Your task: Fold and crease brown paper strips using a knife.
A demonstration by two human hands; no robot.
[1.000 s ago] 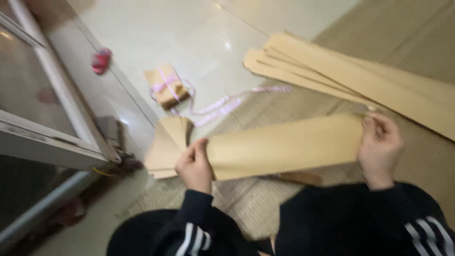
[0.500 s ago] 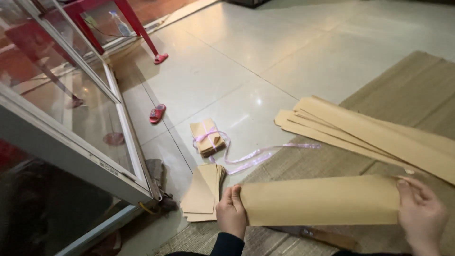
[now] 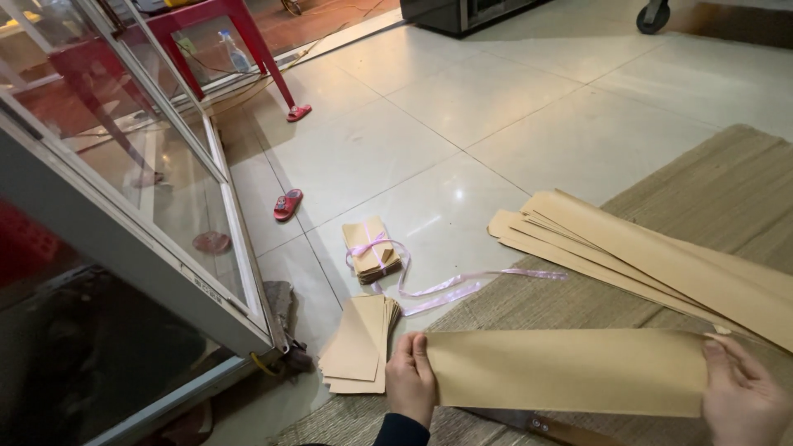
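Observation:
A long strip of brown kraft paper (image 3: 570, 370) is stretched flat between my hands, low in the view. My left hand (image 3: 410, 378) pinches its left end and my right hand (image 3: 743, 390) grips its right end. Just left of my left hand lies a loose stack of folded brown paper bags (image 3: 357, 345) on the floor. Further back sits a small bundle of bags (image 3: 371, 249) tied with pink ribbon (image 3: 462, 283), whose loose end trails to the right.
Several long brown paper strips (image 3: 661, 256) lie on a woven mat (image 3: 727, 190) at the right. A knife with a wooden handle (image 3: 537, 425) lies under the held strip. A glass cabinet (image 3: 124, 215) stands at the left, a red sandal (image 3: 287, 204) on the tiled floor.
The camera has tilted up, showing more floor and the glass cabinet. Both hands keep hold of the same paper strip, now lower in the view.

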